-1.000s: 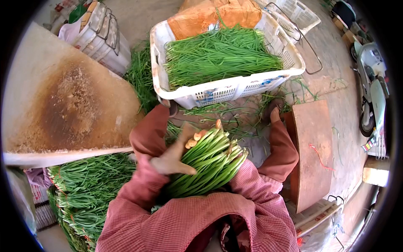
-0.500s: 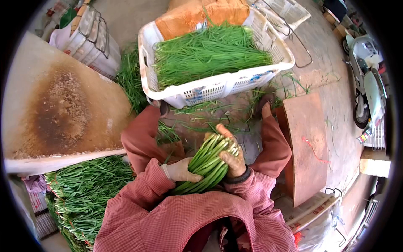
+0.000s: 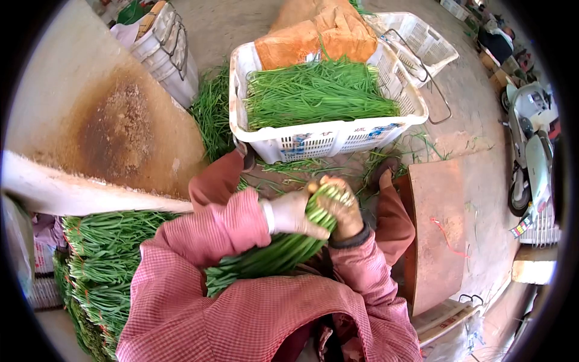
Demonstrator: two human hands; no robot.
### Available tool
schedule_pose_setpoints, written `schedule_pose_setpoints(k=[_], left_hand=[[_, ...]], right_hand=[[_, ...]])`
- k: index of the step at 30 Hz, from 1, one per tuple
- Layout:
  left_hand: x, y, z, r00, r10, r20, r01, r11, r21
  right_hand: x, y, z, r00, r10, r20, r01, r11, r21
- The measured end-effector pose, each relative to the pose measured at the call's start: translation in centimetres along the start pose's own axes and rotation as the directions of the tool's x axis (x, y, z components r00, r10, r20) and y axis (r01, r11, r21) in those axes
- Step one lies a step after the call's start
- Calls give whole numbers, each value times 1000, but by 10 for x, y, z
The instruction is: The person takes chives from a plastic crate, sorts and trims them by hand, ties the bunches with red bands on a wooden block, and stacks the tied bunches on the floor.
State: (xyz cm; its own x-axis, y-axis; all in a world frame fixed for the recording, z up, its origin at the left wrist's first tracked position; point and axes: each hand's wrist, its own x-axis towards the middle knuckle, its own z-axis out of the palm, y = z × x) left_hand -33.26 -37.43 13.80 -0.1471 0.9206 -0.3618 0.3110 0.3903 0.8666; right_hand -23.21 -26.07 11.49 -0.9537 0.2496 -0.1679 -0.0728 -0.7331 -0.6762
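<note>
Right now, you hold the bunch of green stalks in both hands, over your lap. Your left hand, which looks pale and slightly blurred, has its fingers grasping the stalks below their pale ends. Your right hand is just beside it, fingers curled around those pale ends. The bunch slants, with the pale ends up and to the right and the leaves trailing down to the left, close to your shirt.

Just beyond your feet stands a white crate with more greens lying in it and an orange-brown wrap at its far side. Loose leaves lie against the crate's left side, and scraps are scattered on the floor. To your left are a stained slab and, nearer you, a stack of tied bunches. To your right, a brown board bears a red string; farther off stands a scooter.
</note>
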Motion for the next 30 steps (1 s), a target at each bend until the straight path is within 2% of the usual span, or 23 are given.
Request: schedule_pose_setpoints(k=[1, 2, 3, 4, 5, 6, 7, 9, 10, 11, 12, 13, 14, 15, 16, 17, 19, 20, 21, 23, 24, 28, 30], left_hand=[[8, -4, -3, 988, 105, -115, -120, 984, -130], [11, 18, -18, 986, 124, -112, -152, 944, -292], [18, 21, -31, 995, 93, 28, -58, 799, -598], [12, 42, -53, 984, -96, 148, 163, 819, -550], [14, 40, -67, 978, 35, 207, 57, 906, -420], [15, 33, -77, 947, 152, 282, -70, 957, -282], [11, 17, -80, 955, 210, 211, -185, 974, -131], [-12, -5, -85, 988, 113, 103, -127, 982, 143], [-30, -14, -85, 998, -51, 35, 41, 970, 241], [-31, -63, -93, 953, -288, -98, 303, 868, 394], [-51, -61, -108, 945, -315, -89, 324, 863, 386], [-64, -74, -124, 917, -364, -164, 399, 806, 438], [-77, -69, -134, 840, -375, -393, 532, 715, 455], [-89, -72, -138, 782, -126, -610, 374, 878, 298], [-94, -48, -138, 692, 94, -716, 9, 990, 138], [-96, 1, -133, 627, 251, -738, -183, 968, 174], [-89, 52, -116, 454, 396, -798, -401, 891, 213], [-93, 90, -91, 388, 437, -812, -349, 885, 309], [-96, 106, -70, 384, 525, -760, -278, 850, 447], [-88, 106, -34, 335, 657, -676, -290, 754, 589], [-76, 96, -19, 296, 662, -688, -392, 741, 545], [-38, 82, 9, 321, 593, -738, -230, 805, 547], [-22, 83, 10, 276, 610, -743, -180, 792, 583]], right_hand=[[8, -7, 3, 988, -157, -2, 157, 983, -94], [17, -20, 8, 973, -225, 40, 229, 966, -121], [28, -34, 9, 948, -299, 106, 308, 948, -83], [35, -61, 21, 926, -352, 133, 375, 896, -237], [42, -85, 30, 856, -474, 206, 508, 845, -168], [34, -117, 47, 868, -440, 231, 478, 866, -148], [25, -139, 63, 812, -556, 178, 581, 800, -152], [9, -190, 68, 734, -625, 266, 663, 745, -77], [-3, -206, 75, 677, -690, 256, 721, 692, -42], [-10, -222, 74, 605, -732, 314, 773, 634, -14], [-17, -235, 73, 528, -767, 365, 819, 573, 19], [-21, -242, 71, 510, -776, 371, 832, 554, 16], [-24, -246, 68, 534, -778, 331, 841, 530, -111], [-24, -247, 63, 558, -780, 283, 829, 507, -238], [-16, -242, 60, 596, -743, 303, 801, 525, -289], [-9, -230, 60, 635, -720, 280, 770, 565, -295], [5, -210, 62, 703, -667, 247, 711, 649, -270], [9, -202, 64, 735, -637, 232, 678, 694, -243], [8, -196, 68, 741, -644, 191, 671, 691, -269], [10, -191, 68, 725, -668, 167, 683, 664, -304], [12, -189, 66, 708, -691, 142, 689, 634, -350], [12, -181, 65, 691, -708, 146, 706, 618, -347], [10, -173, 73, 701, -698, 143, 698, 632, -337]])
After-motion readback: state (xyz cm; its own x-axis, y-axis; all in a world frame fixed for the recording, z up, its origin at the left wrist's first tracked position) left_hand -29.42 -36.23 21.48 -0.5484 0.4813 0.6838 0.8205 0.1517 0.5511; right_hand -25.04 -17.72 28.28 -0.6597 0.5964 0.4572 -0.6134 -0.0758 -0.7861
